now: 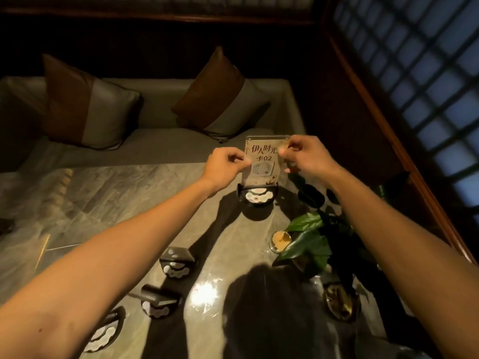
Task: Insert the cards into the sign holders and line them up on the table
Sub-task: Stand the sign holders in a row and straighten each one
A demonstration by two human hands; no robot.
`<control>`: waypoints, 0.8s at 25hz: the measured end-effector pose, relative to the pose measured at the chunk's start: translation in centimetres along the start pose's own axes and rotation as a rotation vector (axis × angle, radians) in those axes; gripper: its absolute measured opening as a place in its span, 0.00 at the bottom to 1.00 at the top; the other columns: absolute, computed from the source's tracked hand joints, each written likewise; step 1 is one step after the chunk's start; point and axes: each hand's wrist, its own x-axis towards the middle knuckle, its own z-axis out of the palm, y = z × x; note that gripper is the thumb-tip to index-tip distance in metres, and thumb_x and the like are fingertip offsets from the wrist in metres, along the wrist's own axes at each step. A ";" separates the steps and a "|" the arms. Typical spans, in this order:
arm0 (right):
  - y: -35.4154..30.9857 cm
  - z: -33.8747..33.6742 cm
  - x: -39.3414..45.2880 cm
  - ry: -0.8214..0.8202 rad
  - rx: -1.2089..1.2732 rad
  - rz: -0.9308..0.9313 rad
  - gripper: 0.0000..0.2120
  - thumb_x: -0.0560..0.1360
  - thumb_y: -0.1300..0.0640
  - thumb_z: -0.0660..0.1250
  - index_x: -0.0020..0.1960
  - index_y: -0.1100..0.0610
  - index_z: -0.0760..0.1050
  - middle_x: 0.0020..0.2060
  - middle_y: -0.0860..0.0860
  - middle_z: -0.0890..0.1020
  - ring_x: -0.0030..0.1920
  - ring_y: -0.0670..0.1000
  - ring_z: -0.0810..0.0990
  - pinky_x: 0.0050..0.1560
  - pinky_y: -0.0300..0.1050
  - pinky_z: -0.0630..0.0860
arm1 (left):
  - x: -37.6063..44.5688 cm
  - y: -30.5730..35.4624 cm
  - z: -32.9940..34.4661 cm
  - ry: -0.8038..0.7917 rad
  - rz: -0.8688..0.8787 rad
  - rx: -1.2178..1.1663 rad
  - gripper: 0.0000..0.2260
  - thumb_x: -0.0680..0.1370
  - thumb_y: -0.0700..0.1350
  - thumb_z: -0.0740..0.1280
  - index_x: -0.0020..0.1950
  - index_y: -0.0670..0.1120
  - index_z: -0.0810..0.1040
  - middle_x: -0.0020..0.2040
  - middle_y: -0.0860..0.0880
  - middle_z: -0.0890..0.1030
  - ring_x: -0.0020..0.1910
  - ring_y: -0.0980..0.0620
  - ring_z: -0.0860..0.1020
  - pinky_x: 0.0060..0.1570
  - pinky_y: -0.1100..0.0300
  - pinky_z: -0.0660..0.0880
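Note:
A cream card [263,161] printed with dark characters and "02" stands upright in a dark round sign holder [257,196] at the far side of the marble table [90,200]. My left hand [225,161] pinches the card's left edge, and my right hand [302,154] pinches its upper right edge. Three more dark holders without cards sit nearer me in a diagonal row: one [177,263], a second [159,303], and a third [105,332] partly behind my left forearm.
A leafy green plant [311,242] stands at the right of the table, next to a small glass [280,240] with tan contents. A dark dish [339,301] lies near the right front. Beyond the table is a sofa with two cushions [88,110]. A lattice screen fills the right.

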 end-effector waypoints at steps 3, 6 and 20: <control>0.7 -3.8 4.7 -0.030 -0.049 0.008 0.05 0.81 0.60 0.66 0.55 0.58 0.79 0.54 0.51 0.83 0.54 0.51 0.83 0.44 0.44 0.85 | 4.2 1.5 2.9 0.037 -0.014 -0.013 0.03 0.76 0.42 0.73 0.47 0.43 0.84 0.48 0.49 0.85 0.49 0.53 0.82 0.51 0.54 0.81; 3.1 -6.9 9.1 -0.043 -0.205 -0.039 0.03 0.80 0.59 0.67 0.51 0.56 0.79 0.52 0.51 0.83 0.53 0.52 0.83 0.47 0.48 0.85 | 8.6 2.0 6.4 0.045 -0.041 -0.017 0.03 0.75 0.41 0.74 0.46 0.42 0.84 0.47 0.48 0.85 0.48 0.54 0.82 0.53 0.55 0.81; 16.8 -10.6 16.2 0.046 -0.345 0.116 0.07 0.81 0.59 0.65 0.58 0.56 0.80 0.51 0.50 0.83 0.50 0.48 0.81 0.43 0.37 0.77 | 17.6 -1.8 19.6 -0.063 -0.190 0.029 0.06 0.76 0.39 0.73 0.50 0.38 0.84 0.45 0.48 0.82 0.45 0.54 0.78 0.45 0.63 0.75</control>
